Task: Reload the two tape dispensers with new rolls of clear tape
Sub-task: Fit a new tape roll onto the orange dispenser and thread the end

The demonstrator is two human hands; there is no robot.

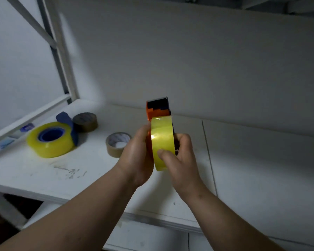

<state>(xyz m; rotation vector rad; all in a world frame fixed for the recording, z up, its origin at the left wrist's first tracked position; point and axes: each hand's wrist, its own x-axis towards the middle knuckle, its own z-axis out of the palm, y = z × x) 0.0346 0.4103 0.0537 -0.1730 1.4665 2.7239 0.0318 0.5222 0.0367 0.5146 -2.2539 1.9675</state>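
Far left on the white surface (43,171) lies a blue tape dispenser (69,124) flat on its side, already carrying a fat roll of yellowish clear tape (50,140) around its blue hub. Just behind it and touching its blue frame sits a brown tape roll (85,122), lying flat. A little to the right, apart from those, a second brown roll (116,144) with a white printed core lies flat, partly hidden by the left hand.

In the middle, raised above the surface, both hands hold an orange tape dispenser (157,110) on edge, its black and orange head pointing up and away. A yellowish clear tape roll (162,142) is seated in it, edge-on to the camera, with a strip running up to the head. The left hand (136,156) cups the dispenser's left side, fingers curled round behind it and thumb at its orange flank. The right hand (183,160) grips from the right, thumb pressed flat on the roll's outer face and fingers (181,140) wrapped round the far side.

Right of the hands the surface continues, crossed by a thin seam (208,156), with a plain white wall (207,60) behind
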